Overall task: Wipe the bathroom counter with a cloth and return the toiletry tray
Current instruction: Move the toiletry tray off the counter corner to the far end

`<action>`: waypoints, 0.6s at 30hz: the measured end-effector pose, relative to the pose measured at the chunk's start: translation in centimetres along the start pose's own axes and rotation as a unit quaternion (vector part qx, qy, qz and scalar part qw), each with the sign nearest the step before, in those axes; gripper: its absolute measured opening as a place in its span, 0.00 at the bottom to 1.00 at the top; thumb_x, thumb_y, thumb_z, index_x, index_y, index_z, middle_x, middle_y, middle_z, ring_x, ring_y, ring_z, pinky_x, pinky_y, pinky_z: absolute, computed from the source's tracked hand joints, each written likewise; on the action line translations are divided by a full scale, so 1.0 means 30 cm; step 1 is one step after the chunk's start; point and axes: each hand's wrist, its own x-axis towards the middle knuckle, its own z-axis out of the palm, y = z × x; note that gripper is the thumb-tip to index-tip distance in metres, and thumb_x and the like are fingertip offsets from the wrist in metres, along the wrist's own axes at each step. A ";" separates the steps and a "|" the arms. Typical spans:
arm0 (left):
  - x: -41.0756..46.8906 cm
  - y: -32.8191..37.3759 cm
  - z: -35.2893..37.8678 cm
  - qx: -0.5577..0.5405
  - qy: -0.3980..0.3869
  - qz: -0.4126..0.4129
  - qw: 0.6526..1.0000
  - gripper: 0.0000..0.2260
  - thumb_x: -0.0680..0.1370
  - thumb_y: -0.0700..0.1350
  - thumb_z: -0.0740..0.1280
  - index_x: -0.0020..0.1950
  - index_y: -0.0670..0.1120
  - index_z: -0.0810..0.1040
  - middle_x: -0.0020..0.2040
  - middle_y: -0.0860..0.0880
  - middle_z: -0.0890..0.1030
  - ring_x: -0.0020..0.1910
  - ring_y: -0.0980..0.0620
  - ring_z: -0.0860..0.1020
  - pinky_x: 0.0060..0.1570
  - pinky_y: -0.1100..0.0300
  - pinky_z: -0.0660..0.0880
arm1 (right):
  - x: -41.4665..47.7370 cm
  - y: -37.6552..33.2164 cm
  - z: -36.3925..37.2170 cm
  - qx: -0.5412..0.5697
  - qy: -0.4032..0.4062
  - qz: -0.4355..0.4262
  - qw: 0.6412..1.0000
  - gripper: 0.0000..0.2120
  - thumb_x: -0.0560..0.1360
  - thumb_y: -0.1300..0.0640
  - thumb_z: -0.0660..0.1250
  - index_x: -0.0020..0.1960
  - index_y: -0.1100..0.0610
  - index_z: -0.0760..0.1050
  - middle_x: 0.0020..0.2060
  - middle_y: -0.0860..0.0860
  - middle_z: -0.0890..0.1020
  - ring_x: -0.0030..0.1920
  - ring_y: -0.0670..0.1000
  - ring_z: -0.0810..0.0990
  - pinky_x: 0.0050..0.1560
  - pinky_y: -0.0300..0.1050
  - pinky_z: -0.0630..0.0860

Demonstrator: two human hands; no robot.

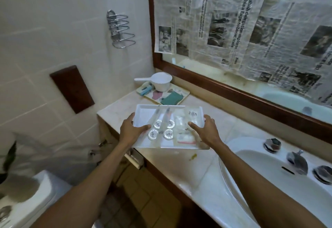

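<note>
Counter [179, 165]: white tray [143, 113] holds round toiletries [157, 124], sachets [186, 136].

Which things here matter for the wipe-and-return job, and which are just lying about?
Job: toiletry tray, held by left hand and right hand; counter; possibly the green folded piece.
Lying about: white scoop, back tray, sink, taps, wire rack, mirror.

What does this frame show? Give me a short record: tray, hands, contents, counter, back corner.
toiletry tray: white, over counter; lifted or resting unclear
left hand: grips tray's left edge
right hand: grips tray's right edge
contents: four round containers, clear sachets
counter mark: yellowish smear
back corner: white scoop, green cloth on second tray
</note>
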 end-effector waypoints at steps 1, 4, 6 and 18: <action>0.033 -0.029 -0.023 0.000 0.005 -0.013 1.000 0.39 0.67 0.52 0.82 0.74 0.47 0.71 0.62 0.47 0.81 0.55 0.47 0.78 0.52 0.54 0.77 | 0.033 -0.021 0.038 -0.001 -0.010 -0.002 1.000 0.40 0.69 0.36 0.72 0.71 0.57 0.65 0.64 0.56 0.72 0.61 0.56 0.75 0.61 0.51 0.73; 0.131 -0.098 -0.085 -0.004 0.027 -0.050 0.998 0.42 0.66 0.51 0.82 0.76 0.45 0.69 0.67 0.45 0.79 0.62 0.44 0.77 0.60 0.48 0.76 | 0.145 -0.084 0.152 0.003 -0.046 -0.019 0.999 0.37 0.69 0.36 0.72 0.69 0.56 0.67 0.61 0.55 0.72 0.58 0.56 0.76 0.59 0.54 0.76; 0.201 -0.136 -0.117 -0.006 0.046 -0.070 0.996 0.43 0.67 0.49 0.82 0.78 0.44 0.67 0.69 0.43 0.77 0.65 0.43 0.76 0.61 0.51 0.75 | 0.235 -0.122 0.229 0.001 -0.074 -0.032 0.997 0.35 0.69 0.35 0.72 0.66 0.55 0.69 0.58 0.55 0.73 0.55 0.54 0.75 0.56 0.53 0.76; 0.616 -0.433 -0.256 0.075 0.065 -0.192 0.976 0.37 0.63 0.61 0.79 0.69 0.53 0.74 0.65 0.50 0.80 0.62 0.45 0.78 0.60 0.47 0.77 | 0.776 -0.299 0.699 -0.013 -0.228 -0.079 0.970 0.36 0.60 0.31 0.75 0.62 0.49 0.74 0.56 0.48 0.83 0.56 0.51 0.81 0.57 0.53 0.78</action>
